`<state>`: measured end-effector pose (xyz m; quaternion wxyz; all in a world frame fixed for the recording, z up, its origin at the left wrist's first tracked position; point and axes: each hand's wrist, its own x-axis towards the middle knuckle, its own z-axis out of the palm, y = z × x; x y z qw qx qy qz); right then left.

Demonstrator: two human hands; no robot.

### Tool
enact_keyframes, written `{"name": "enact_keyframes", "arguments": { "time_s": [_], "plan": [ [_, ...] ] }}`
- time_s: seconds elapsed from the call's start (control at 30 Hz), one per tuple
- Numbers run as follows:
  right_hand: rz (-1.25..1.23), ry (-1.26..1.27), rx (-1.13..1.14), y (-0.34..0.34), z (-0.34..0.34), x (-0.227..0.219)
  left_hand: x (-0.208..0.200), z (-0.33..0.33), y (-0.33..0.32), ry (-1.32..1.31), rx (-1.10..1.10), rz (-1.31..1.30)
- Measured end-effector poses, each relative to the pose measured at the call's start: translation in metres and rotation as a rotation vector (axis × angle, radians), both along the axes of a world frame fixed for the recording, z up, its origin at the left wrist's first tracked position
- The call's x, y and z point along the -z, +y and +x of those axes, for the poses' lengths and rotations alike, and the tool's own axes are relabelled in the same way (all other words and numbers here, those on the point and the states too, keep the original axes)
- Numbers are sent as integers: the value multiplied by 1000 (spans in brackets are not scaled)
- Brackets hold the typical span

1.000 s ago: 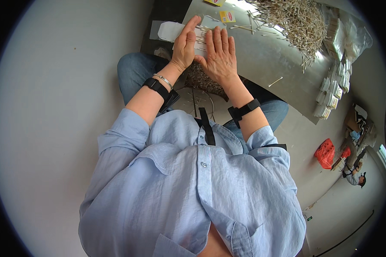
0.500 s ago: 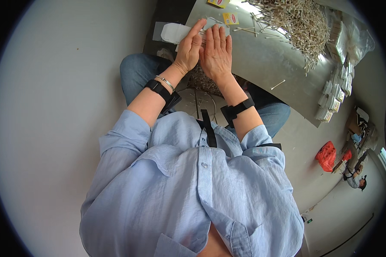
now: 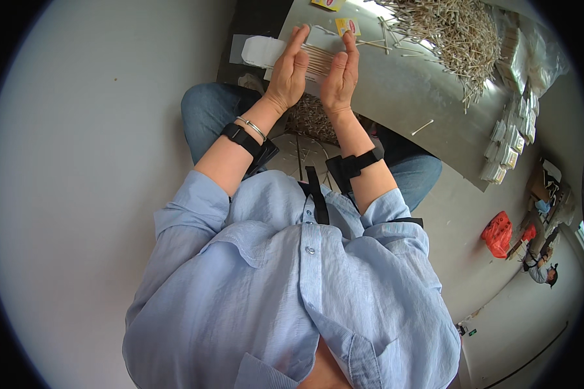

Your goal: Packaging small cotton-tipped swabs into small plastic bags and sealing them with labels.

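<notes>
A row of cotton swabs (image 3: 318,59) lies side by side between my two hands at the table's left end. My left hand (image 3: 288,74) stands on edge at the row's left side, fingers stretched out. Opposite it, my right hand (image 3: 341,74) is also on edge, its fingers straight and its palm turned toward the swabs. A white flat packet or box piece (image 3: 263,52) sticks out left of my left hand; its other end is hidden. Just beyond the swabs lies a greyish, see-through-looking sheet (image 3: 324,39), partly covered.
A big heap of cotton swabs (image 3: 444,39) covers the table's far right. Yellow cards (image 3: 348,26) lie beyond my hands. Stacked small packs (image 3: 509,146) line the metal table's (image 3: 396,97) right edge. A red bag (image 3: 498,235) and another person (image 3: 542,272) are farther right.
My right hand has lifted from lying flat over the swabs, turned on edge and shifted right. The row of swabs now shows between my hands. My left hand has hardly moved.
</notes>
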<state>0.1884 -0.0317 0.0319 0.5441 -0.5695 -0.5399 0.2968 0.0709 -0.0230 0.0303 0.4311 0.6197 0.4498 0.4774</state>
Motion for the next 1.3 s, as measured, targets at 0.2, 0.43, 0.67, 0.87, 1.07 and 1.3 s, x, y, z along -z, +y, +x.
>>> {"name": "enact_keyframes", "arguments": {
  "time_s": [0.2, 0.43, 0.67, 0.87, 1.07, 1.3],
  "plan": [
    [2, -9, -69, -4, 2, 1, 2, -4, 1, -5, 70, -5],
    [-142, -824, -199, -24, 5, -8, 3, -1, 1, -403, -29, -146],
    [-192, -1039, -222, -20, -4, 3, 2, -2, 3, -203, 74, -86],
    [-178, -1009, -231, -24, 3, -9, 2, -5, 6, -315, 24, -109],
    [-175, -1047, -287, -21, 6, 0, 2, -8, 19, -182, 102, -108],
    [-193, -1080, -226, -15, 3, -5, 3, -8, 19, -302, 140, -165]
  ]
}}
